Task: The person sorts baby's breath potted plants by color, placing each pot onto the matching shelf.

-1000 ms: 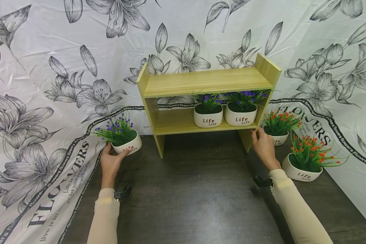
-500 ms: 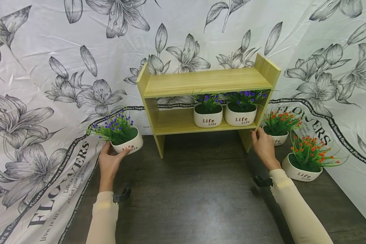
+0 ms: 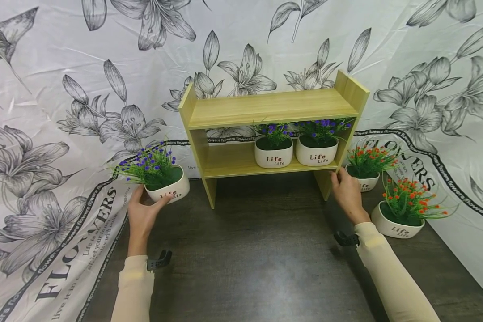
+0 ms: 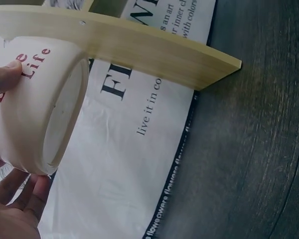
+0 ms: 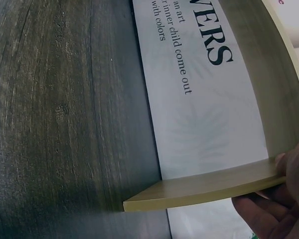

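My left hand [image 3: 142,217] holds a white oval flowerpot [image 3: 181,184] with purple artificial flowers, thumb on its lettered front and fingers round the far side. The pot is tilted and off the table, left of a light wooden shelf [image 3: 271,107]. In the left wrist view the underside of this flowerpot [image 4: 67,117] shows, with the shelf's side panel [image 4: 189,62] behind it. My right hand [image 3: 348,194] grips the shelf's right side panel [image 5: 214,191], thumb on the inner face and fingers outside. Two purple-flowered pots [image 3: 273,157] stand on the shelf's lower board, toward its right end.
Two white pots with orange flowers, one at the back [image 3: 369,183] and one nearer [image 3: 398,226], stand on the dark wooden table [image 3: 257,250] right of the shelf. Flower-printed cloth [image 3: 145,89] hangs behind and at both sides.
My left hand has lifted the purple-flowered pot slightly, shifting a little left. The right hand stays on the shelf's side panel, and the other pots have not moved.
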A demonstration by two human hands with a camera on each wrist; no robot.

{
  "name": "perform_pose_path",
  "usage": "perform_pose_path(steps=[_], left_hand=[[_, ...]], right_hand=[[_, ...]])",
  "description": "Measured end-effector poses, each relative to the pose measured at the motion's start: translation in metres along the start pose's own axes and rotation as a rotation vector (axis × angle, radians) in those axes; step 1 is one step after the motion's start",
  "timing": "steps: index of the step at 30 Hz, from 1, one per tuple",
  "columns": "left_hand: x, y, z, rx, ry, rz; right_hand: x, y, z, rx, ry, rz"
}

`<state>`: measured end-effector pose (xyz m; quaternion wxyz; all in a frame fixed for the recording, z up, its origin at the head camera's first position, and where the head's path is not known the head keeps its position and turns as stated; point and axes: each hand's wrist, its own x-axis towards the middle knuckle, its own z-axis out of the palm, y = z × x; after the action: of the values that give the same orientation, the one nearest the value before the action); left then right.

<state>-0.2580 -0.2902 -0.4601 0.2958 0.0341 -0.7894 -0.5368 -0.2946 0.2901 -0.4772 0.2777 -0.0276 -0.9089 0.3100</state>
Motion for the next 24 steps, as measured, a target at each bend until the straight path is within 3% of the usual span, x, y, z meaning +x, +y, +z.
perform_pose_path(steps=[24], left_hand=[[-0.010, 0.035, 0.001, -0.013, -0.041, 0.106]], right_hand=[[0.000, -0.002, 0.000, -0.011, 0.027, -0.025]])
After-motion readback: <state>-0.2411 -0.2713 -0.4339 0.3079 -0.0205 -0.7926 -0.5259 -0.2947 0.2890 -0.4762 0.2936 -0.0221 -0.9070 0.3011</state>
